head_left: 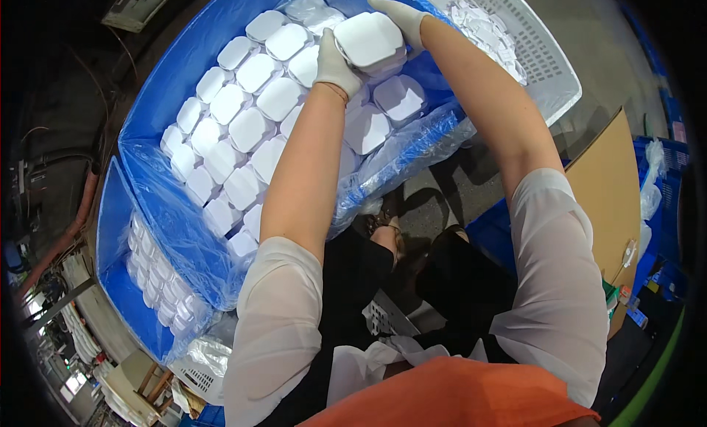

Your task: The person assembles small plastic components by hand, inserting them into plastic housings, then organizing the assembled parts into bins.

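A stack of white rounded-square plastic pieces, like lids (pixel 369 39), is held upright at the far end of a blue bin. My left hand (pixel 338 67), in a white glove, grips its left side, with the thumb along the edge. On the far right side, my gloved right hand (pixel 405 23) is against the stack, one finger stretched out past its top. The rest of its fingers are hidden behind the pieces. Beneath my hands, several rows of similar stacks (pixel 250 128) fill the blue bin (pixel 140 125), which is lined with clear plastic film (pixel 398 158).
A white perforated basket (pixel 549 66) of loose white pieces (pixel 482 33) adjoins the bin at the far right. Another blue bin (pixel 110 257) with smaller white pieces is at left. A cardboard sheet (pixel 600 195) leans at right. My feet are on the floor below the near edge.
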Demonstrator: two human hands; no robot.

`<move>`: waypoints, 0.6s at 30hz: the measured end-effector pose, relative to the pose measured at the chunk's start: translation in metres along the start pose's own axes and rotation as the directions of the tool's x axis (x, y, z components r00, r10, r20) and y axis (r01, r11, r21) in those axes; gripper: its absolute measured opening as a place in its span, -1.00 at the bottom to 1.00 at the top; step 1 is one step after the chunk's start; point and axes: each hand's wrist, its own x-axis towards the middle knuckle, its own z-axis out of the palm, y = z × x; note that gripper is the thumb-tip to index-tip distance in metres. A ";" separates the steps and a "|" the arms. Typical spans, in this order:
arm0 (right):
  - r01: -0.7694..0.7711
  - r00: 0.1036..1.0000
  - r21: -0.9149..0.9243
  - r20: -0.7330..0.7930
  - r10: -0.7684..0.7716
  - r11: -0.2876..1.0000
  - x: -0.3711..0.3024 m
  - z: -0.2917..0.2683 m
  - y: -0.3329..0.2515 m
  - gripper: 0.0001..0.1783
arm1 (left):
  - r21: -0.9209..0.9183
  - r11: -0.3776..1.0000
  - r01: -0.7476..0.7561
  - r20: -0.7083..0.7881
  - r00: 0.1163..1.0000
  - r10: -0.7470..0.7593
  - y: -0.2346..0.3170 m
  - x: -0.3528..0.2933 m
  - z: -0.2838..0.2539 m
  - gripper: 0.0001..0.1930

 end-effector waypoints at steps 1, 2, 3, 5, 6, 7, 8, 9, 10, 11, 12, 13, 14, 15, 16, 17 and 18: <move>-0.010 0.999 0.053 0.037 0.008 0.999 0.003 0.001 0.003 -0.14 | 0.001 1.000 -0.010 0.009 1.000 0.010 -0.001 0.003 -0.005 -0.40; -0.021 0.997 0.107 0.078 0.012 0.994 0.006 0.002 0.006 -0.13 | 0.004 1.000 -0.023 0.015 1.000 0.023 -0.002 0.005 -0.010 -0.40; -0.039 0.993 0.160 0.118 0.020 0.986 0.011 0.003 0.012 -0.12 | 0.007 1.000 -0.019 0.001 1.000 0.019 -0.003 0.004 -0.013 -0.40; -0.082 0.978 0.265 0.208 0.026 0.961 0.021 0.007 0.024 -0.11 | 0.032 0.999 -0.032 -0.057 0.998 0.034 0.000 -0.002 -0.019 -0.42; -0.076 0.981 0.264 0.190 0.025 0.961 0.045 -0.017 0.036 -0.11 | 0.028 0.999 -0.028 -0.040 0.999 0.030 -0.002 0.003 -0.011 -0.42; -0.412 0.569 0.376 0.818 -0.088 0.830 0.078 -0.081 0.055 -0.10 | -0.038 0.999 -0.015 0.051 0.999 0.017 -0.019 0.018 0.016 -0.43; -0.705 -0.142 0.183 0.910 -0.389 0.685 0.090 -0.126 0.067 -0.10 | -0.099 0.995 -0.001 0.120 0.993 0.013 -0.030 0.027 0.034 -0.43; -0.715 -0.190 0.159 0.893 -0.407 0.681 0.091 -0.089 0.069 -0.10 | -0.074 0.997 -0.014 0.070 0.997 0.020 -0.021 0.019 0.014 -0.43; -0.326 0.473 0.403 0.852 -0.222 0.855 0.077 -0.026 0.061 -0.18 | 0.000 1.000 0.026 -0.070 0.997 -0.026 0.001 -0.001 -0.013 -0.43; 0.156 0.932 0.262 0.281 -0.230 0.952 0.061 0.007 0.050 -0.22 | 0.047 0.996 0.079 -0.172 0.983 -0.070 0.017 -0.016 -0.022 -0.43; 0.163 0.929 0.267 0.283 -0.240 0.950 0.066 0.006 0.047 -0.22 | 0.056 0.996 0.074 -0.172 0.983 -0.063 0.020 -0.019 -0.020 -0.43; -0.119 0.789 0.399 0.594 -0.158 0.909 0.082 -0.005 0.051 -0.22 | 0.156 0.987 0.043 -0.136 0.991 -0.021 0.015 -0.017 -0.015 -0.42; -0.417 0.543 0.412 0.828 -0.141 0.811 0.104 -0.026 0.060 -0.20 | 0.247 0.969 0.013 -0.086 0.996 0.009 0.007 -0.013 -0.007 -0.40; -0.676 0.239 0.311 0.950 -0.200 0.668 0.124 -0.049 0.070 -0.18 | 0.235 0.972 0.024 -0.063 0.998 -0.010 -0.002 -0.009 0.003 -0.40; -0.853 -0.072 0.111 0.943 -0.326 0.510 0.140 -0.069 0.081 -0.14 | 0.246 0.969 0.023 -0.085 0.996 -0.003 -0.010 -0.005 0.011 -0.42; -0.913 -0.345 -0.163 0.796 -0.497 0.374 0.153 -0.078 0.089 -0.10 | 0.265 0.964 0.018 -0.119 0.993 0.014 -0.014 -0.003 0.014 -0.43; -0.911 -0.353 -0.168 0.790 -0.500 0.378 0.161 -0.071 0.090 -0.10 | 0.273 0.962 0.018 -0.125 0.992 0.017 -0.012 -0.003 0.010 -0.43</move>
